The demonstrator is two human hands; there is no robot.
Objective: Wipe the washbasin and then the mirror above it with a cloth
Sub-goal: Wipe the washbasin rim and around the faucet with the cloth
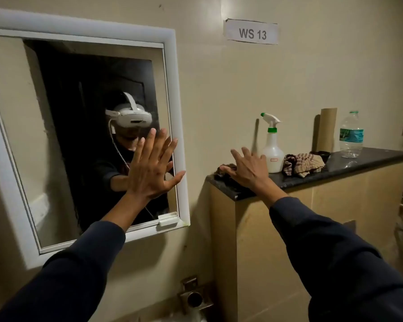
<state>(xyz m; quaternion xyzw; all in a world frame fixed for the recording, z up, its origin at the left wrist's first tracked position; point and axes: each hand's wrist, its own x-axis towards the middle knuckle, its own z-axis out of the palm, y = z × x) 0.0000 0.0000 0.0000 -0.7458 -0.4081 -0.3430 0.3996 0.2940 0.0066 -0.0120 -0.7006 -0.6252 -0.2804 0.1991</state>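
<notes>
Dark sleeves (pixel 335 252) lead to both hands. Left hand (pixel 149 168), grip splayed and empty, braces on the mirror (pixel 79 135); right hand (pixel 249 170), open, reaches the brown cloth (pixel 227 169) at 3 o'clock on the bench (pixel 358 159).

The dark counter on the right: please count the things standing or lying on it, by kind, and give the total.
Spray bottle: 1
Water bottle: 1
Cardboard tube: 1
Checked cloth: 1
Dark cloth under the right hand: 1
Small dark bowl-like item, partly hidden: 1
Total: 6
</notes>
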